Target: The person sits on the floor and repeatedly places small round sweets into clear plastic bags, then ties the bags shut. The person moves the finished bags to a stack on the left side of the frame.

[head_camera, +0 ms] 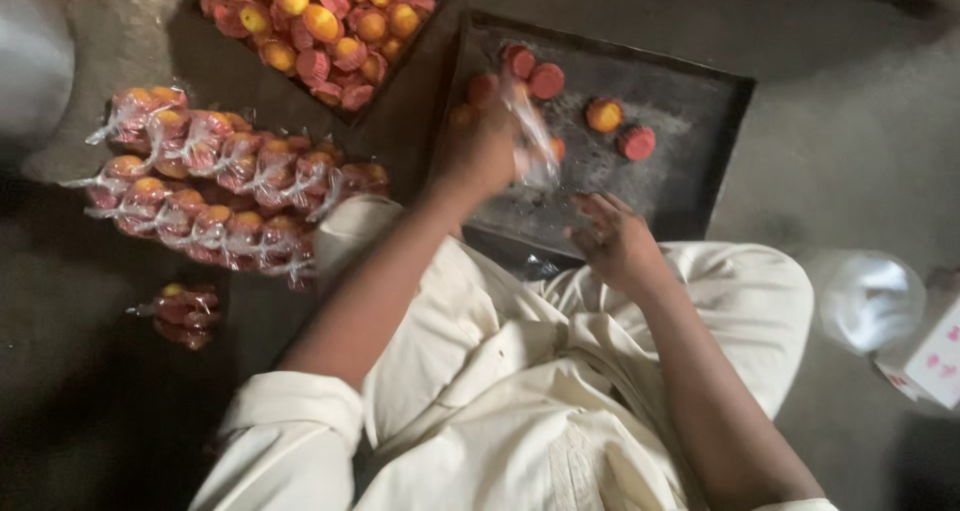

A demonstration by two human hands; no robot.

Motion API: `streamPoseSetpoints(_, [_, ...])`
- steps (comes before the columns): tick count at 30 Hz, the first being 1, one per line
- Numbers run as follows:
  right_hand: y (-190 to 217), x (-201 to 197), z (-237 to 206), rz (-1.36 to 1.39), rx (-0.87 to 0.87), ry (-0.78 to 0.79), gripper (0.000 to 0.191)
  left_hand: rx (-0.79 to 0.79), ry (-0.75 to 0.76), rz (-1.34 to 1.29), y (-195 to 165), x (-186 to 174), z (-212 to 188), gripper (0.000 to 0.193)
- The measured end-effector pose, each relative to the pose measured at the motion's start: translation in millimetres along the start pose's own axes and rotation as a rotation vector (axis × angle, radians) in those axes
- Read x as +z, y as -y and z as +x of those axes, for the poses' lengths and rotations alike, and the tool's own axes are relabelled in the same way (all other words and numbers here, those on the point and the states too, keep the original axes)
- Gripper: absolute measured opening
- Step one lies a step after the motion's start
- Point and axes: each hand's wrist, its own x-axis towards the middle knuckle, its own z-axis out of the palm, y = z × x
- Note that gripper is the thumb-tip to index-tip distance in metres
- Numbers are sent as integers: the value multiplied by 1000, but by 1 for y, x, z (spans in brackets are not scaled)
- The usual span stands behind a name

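I see my left hand (478, 151) raised over the near edge of a dark metal tray (700, 161), its fingers closed around a clear plastic bag (530, 131) that is blurred; I cannot tell what is inside it. My right hand (615, 241) rests lower, at the tray's front rim, fingers loosely curled and slightly spread, holding nothing that I can make out. On the tray lie a few small round cakes in red paper cups (545, 79), some showing yellow tops, scattered well apart from each other. Beyond the tray, to the left, a second tray (345, 113) is heaped with the same red-cupped cakes. On the floor to my left lies a pile of filled, tied clear bags (220, 186) of cakes, with one more bag (185, 316) lying apart, nearer to me. My cream clothing (520, 391) fills the lower view.
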Motion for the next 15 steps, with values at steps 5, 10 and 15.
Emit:
streamPoseSetpoints(5, [-6, 42, 79, -147, -127, -136, 58, -230, -40, -224, 56, -4, 69, 45])
streamPoseSetpoints(10, [-18, 66, 150, -337, -232, -204, 61, -335, 52, -107, 68, 26, 84, 56])
streamPoseSetpoints(15, [-18, 67, 178, -116, -178, -355, 51, -155, 35, 93, 77, 39, 87, 74])
